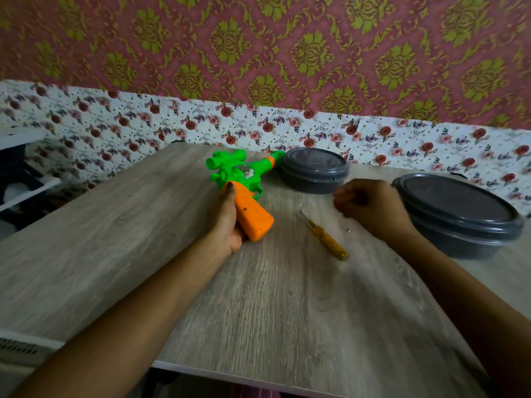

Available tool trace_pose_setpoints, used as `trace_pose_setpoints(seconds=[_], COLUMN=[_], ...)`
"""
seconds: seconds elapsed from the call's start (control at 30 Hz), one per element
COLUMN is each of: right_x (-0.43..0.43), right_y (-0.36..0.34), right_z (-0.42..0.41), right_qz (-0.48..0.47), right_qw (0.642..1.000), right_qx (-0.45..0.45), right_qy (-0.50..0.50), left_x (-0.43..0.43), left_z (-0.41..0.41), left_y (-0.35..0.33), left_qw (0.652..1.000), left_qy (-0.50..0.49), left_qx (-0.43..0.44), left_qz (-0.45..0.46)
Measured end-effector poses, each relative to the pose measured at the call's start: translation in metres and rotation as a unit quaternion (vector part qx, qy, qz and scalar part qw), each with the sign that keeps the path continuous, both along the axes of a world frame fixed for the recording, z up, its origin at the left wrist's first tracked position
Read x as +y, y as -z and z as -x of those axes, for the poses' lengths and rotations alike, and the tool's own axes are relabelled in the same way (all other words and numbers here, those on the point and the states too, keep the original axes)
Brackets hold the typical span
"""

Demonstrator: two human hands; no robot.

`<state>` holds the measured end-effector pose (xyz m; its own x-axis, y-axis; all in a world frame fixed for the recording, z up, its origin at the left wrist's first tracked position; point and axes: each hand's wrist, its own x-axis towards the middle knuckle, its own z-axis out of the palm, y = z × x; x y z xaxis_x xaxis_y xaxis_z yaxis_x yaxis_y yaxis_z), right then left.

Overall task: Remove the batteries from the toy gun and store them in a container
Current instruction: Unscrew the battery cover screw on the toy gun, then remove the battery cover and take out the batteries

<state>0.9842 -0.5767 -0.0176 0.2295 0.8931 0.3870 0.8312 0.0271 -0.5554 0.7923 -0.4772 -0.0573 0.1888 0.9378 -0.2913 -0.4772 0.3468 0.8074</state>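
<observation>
The left hand grips the orange handle of the toy gun, thumb laid along the handle's top. The gun lies on its side on the table, its green barrel pointing away from the person.

The right hand hovers above the table with its fingers curled in. The blur hides whether it pinches something small or holds nothing. A screwdriver lies on the table between the 2 hands, nearer the right one and untouched. A tiny glint shows on the table just below the right hand, but it is too small to name.

2 dark lidded containers stand on the table. The smaller one is beyond the right hand, just beside the gun's muzzle. The larger one is just to the right of the right hand. Both lids are on.

The task looks to be at an early stage. No batteries are in view, the handle appears closed, and a dark spot on it may be the screw hole. Still to do, by this reading, are opening the handle, taking the batteries out, lifting a lid and putting them inside.
</observation>
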Motion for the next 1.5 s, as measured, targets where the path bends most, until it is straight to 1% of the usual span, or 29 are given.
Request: trace_pose_setpoints(seconds=[0.03,0.13,0.2,0.27,0.33,0.43,0.5,0.63,0.73,0.8,0.87,0.9,0.93,0.97,1.0,1.03,1.07,1.1,1.2,1.27,1.3,1.33,1.37,1.4,1.43,1.47,1.5], right_x=[0.0,0.008,0.019,0.029,0.033,0.034,0.032,0.031,0.029,0.029,0.028,0.027,0.027,0.026,0.024,0.023,0.024,0.024,0.025,0.026,0.026,0.026,0.025,0.025,0.025,0.024,0.023], right_y=[-0.002,0.005,0.016,0.026,0.033,0.043,0.044,0.044,0.043,0.043,0.042,0.042,0.042,0.043,0.043,0.043,0.043,0.044,0.045,0.046,0.047,0.047,0.047,0.046,0.046,0.046,0.045], right_z=[0.014,0.06,0.084,0.097,0.1,0.103,0.103,0.102,0.102,0.101,0.1,0.098,0.099,0.098,0.097,0.097,0.099,0.1,0.102,0.101,0.1,0.1,0.1,0.1,0.101,0.102,0.102], right_qz=[0.019,0.119,0.141,0.132,0.113,0.073,0.06,0.043,0.038,0.039,0.041,0.042,0.044,0.043,0.039,0.034,0.032,0.03,0.028,0.033,0.035,0.036,0.033,0.03,0.025,0.018,0.011], right_qw=[0.999,0.985,0.981,0.986,0.992,0.991,0.989,0.987,0.982,0.98,0.979,0.978,0.978,0.978,0.978,0.978,0.978,0.978,0.975,0.973,0.973,0.972,0.972,0.972,0.971,0.969,0.966], right_qx=[0.016,0.013,0.024,0.009,0.007,0.087,0.123,0.145,0.176,0.185,0.194,0.198,0.2,0.2,0.201,0.203,0.204,0.205,0.215,0.224,0.226,0.227,0.227,0.228,0.231,0.237,0.245], right_qy=[-0.035,-0.123,-0.133,-0.099,-0.062,-0.064,-0.061,-0.06,-0.061,-0.055,-0.048,-0.044,-0.045,-0.042,-0.039,-0.037,-0.039,-0.038,-0.037,-0.039,-0.04,-0.042,-0.044,-0.048,-0.055,-0.064,-0.076], left_x=[0.0,0.001,0.001,0.0,0.0,0.006,0.007,0.005,0.005,0.008,0.014,0.017,0.02,0.023,0.026,0.029,0.03,0.03,0.039,0.041,0.039,0.036,0.031,0.025,0.018,0.01,0.004], left_z=[0.0,0.001,0.004,0.006,0.007,0.009,0.01,0.011,0.023,0.038,0.051,0.055,0.062,0.065,0.066,0.068,0.072,0.074,0.08,0.081,0.079,0.075,0.068,0.059,0.048,0.039,0.03], left_y=[0.0,0.002,0.004,0.004,0.001,-0.002,-0.005,-0.008,-0.021,-0.03,-0.036,-0.035,-0.032,-0.029,-0.024,-0.018,-0.013,-0.01,0.001,0.005,0.004,0.001,-0.002,-0.007,-0.01,-0.011,-0.011], left_qw=[1.0,0.997,0.994,0.991,0.99,0.992,0.992,0.988,0.981,0.971,0.968,0.953,0.91,0.831,0.735,0.657,0.617,0.602,0.588,0.568,0.563,0.57,0.601,0.653,0.721,0.792,0.854], left_qy=[-0.003,-0.017,-0.029,-0.03,-0.028,-0.006,0.018,0.044,0.125,0.173,0.138,0.092,0.033,-0.003,-0.011,-0.003,0.013,0.024,0.051,0.053,0.034,0.004,-0.03,-0.055,-0.06,-0.041,-0.009], left_qx=[0.012,0.058,0.092,0.114,0.117,0.111,0.097,0.116,0.125,0.131,0.154,0.225,0.345,0.492,0.624,0.714,0.757,0.774,0.793,0.807,0.807,0.793,0.756,0.696,0.616,0.524,0.426], left_qz=[-0.005,-0.038,-0.06,-0.065,-0.066,-0.064,-0.072,-0.089,-0.081,-0.096,-0.144,-0.182,-0.227,-0.261,-0.264,-0.244,-0.217,-0.195,-0.152,-0.152,-0.176,-0.214,-0.257,-0.293,-0.312,-0.311,-0.298])
